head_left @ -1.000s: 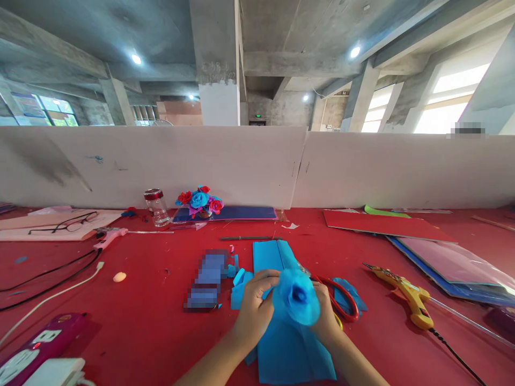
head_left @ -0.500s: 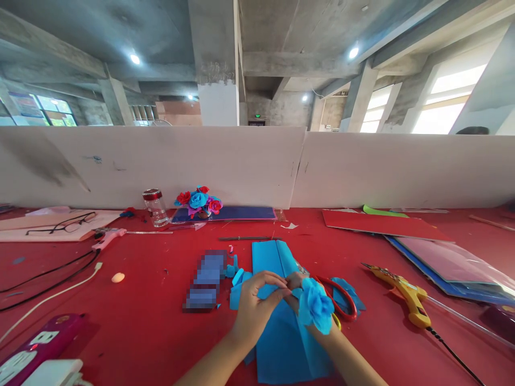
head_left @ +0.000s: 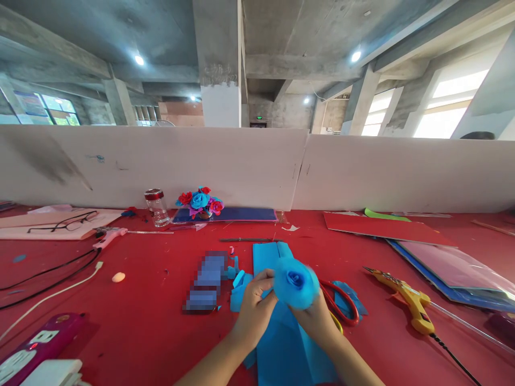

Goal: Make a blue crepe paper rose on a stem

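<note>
A blue paper flower with a rolled centre faces up toward me, its outer petals slightly blurred. My right hand is closed under the flower, which hides most of its fingers. At the flower's left edge, my left hand has its thumb and fingers pinched on a petal. Folded blue crepe paper lies below both hands. Beside my right hand rest red-handled scissors, with blue paper scraps by them. More cut blue pieces lie just left of the folded paper.
A yellow hot glue gun lies right, its cord trailing forward. Left are a pixelated, phone-like object, a power strip and cables. Behind stand a glass jar and a small flower arrangement. Sheets are stacked right.
The flower has turned from facing right to facing up toward me and moved left, over the paper. My right hand moved with it, and my left hand now meets its edge.
</note>
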`<state>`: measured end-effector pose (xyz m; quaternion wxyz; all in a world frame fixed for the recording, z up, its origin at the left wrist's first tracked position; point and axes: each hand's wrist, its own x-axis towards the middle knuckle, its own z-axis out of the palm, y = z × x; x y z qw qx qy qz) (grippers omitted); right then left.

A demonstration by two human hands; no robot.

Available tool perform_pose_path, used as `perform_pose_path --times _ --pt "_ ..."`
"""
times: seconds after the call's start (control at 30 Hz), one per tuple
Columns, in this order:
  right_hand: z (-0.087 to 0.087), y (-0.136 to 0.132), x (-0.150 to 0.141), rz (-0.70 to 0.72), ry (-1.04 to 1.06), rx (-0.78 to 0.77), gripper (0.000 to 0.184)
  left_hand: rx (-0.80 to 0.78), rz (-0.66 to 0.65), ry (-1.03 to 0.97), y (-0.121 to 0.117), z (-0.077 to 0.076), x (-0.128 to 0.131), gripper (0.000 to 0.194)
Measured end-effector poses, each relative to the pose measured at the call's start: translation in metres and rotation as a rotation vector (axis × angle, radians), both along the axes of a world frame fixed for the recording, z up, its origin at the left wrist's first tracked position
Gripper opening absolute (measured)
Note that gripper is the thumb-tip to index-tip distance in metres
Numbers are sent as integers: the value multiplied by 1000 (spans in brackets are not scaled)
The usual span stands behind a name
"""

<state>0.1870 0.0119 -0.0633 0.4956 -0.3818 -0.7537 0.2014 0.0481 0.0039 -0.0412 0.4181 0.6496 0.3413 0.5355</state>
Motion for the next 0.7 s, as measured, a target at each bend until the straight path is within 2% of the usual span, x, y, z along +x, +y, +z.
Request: perform_pose_path --times 0.17,0.27,0.4,0.7 --pt "5 -3 -1 60 -57 -17 21 -35 21 -8 -1 0 1 26" --pt "6 -3 -1 42 -5 -50 21 -63 -7 -30 -3 0 2 26" --pt "10 -3 0 83 76 -83 23 -124 -41 -91 -2 -1 2 25" --pt "9 -3 1 49 132 -96 25 -95 -82 -148 0 -2 2 23"
